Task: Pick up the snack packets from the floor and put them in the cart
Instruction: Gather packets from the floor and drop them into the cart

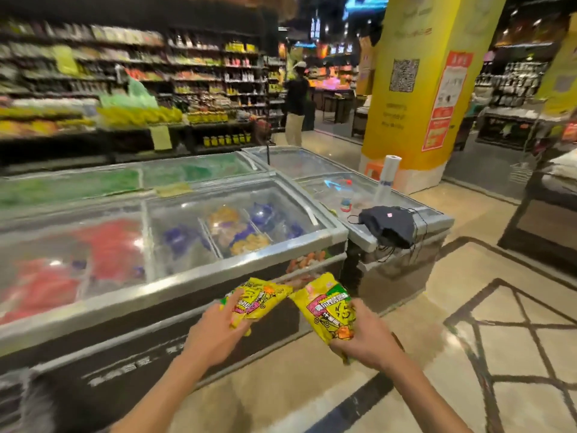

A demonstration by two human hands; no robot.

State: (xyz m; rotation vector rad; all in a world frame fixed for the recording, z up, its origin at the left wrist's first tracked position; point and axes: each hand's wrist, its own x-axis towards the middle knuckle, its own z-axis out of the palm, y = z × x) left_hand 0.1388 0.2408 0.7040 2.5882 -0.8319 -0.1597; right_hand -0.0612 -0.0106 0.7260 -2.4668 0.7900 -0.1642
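The left hand (215, 334) has its grip curled round a yellow snack packet (265, 296), thumb on the printed face (whether one packet or two stacked, I cannot tell). The right hand (367, 337) clasps a second yellow packet (324, 307), whose lower end is covered by the fingers. Both packets are held in the air, nearly touching, in front of the chest freezer (187, 281) and above the tiled floor (487, 345). Their print is too smeared to read. A dark bag (388, 226) lies on the neighbouring freezer's corner. The shelves (125, 73) behind are blurred, and both forearms are cut off at the bottom edge.
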